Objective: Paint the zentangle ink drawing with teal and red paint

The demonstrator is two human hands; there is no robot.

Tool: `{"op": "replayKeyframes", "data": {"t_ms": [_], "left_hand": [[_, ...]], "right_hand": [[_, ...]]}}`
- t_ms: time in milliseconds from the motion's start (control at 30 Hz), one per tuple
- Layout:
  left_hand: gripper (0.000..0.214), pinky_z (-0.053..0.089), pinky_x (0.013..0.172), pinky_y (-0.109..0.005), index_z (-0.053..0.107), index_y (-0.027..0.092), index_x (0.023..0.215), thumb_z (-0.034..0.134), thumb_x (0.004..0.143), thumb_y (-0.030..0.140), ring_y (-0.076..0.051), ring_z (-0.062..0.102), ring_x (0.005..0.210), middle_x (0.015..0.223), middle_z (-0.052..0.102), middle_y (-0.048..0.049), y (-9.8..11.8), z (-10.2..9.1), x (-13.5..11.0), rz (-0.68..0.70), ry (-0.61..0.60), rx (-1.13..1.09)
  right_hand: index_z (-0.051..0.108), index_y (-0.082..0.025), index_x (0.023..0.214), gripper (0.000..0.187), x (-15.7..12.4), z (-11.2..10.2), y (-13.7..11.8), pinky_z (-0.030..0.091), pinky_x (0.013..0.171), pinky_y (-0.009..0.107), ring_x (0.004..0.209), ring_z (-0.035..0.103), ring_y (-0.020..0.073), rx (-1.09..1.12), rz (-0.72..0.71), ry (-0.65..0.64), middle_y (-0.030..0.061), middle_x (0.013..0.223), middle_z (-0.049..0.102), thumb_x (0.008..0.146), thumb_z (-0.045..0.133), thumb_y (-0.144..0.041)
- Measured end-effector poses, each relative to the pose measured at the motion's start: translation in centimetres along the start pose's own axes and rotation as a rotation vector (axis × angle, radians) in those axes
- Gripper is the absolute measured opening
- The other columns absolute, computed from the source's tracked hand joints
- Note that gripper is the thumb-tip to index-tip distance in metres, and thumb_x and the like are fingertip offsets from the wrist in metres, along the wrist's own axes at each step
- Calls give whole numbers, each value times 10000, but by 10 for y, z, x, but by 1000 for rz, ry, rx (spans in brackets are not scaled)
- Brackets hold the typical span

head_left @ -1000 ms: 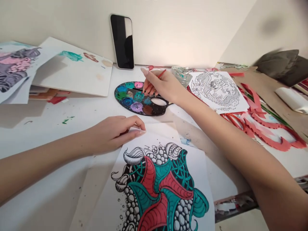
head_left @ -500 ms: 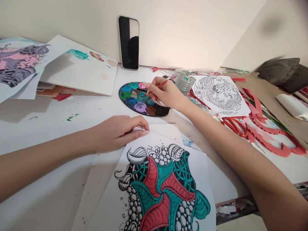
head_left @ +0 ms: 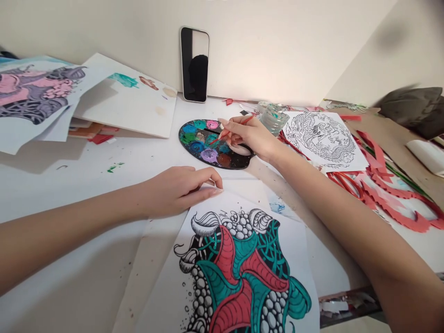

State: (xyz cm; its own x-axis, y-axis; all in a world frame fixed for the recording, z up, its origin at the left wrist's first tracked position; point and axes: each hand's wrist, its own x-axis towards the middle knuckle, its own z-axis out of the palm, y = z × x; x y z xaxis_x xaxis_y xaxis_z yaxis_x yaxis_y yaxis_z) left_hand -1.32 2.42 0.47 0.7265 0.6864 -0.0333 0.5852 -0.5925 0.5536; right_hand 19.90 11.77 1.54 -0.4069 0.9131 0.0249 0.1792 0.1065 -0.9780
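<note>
Brush clamped in our right hand, tip at the teal paint on the palette — we should load it lightly. Our left hand rests at the top of the drawing before us — whether gripping, we cannot tell.

Can't see bottom of red-and-teal drawing, left side of pink-and-purple picture or right end of white roll, all cropped by frame edges; can't identify dark blurred item at far right, also cut off. Can't follow brush mid-length behind right hand, part of palette covered too, nor confirm tip-to-paint contact, too small. Can't tell pinching from resting for left hand, outer fingers mostly hidden; can't read tiny signature.
</note>
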Motion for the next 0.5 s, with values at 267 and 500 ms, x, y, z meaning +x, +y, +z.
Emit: {"op": "replayKeyframes", "data": {"t_ms": [267,500], "left_hand": [[344,384,702,-261,610,245,1122,395,1053,505,-161,580,742,757,627,22,3,-2,-2,-41,-22,3],[323,352,664,-261,601,240,1131,406,1051,486,-149,530,634,626,539,53,2,-1,-2,-35,-1,11]], "right_hand": [[660,-133,674,393,3,-7,1,381,548,237,522,498,79,128,-80,39,6,580,579,981,671,-376],[541,-174,507,546,-50,1,-17,346,515,240,498,403,76,216,-207,167,-12,527,491,945,681,-468]]}}
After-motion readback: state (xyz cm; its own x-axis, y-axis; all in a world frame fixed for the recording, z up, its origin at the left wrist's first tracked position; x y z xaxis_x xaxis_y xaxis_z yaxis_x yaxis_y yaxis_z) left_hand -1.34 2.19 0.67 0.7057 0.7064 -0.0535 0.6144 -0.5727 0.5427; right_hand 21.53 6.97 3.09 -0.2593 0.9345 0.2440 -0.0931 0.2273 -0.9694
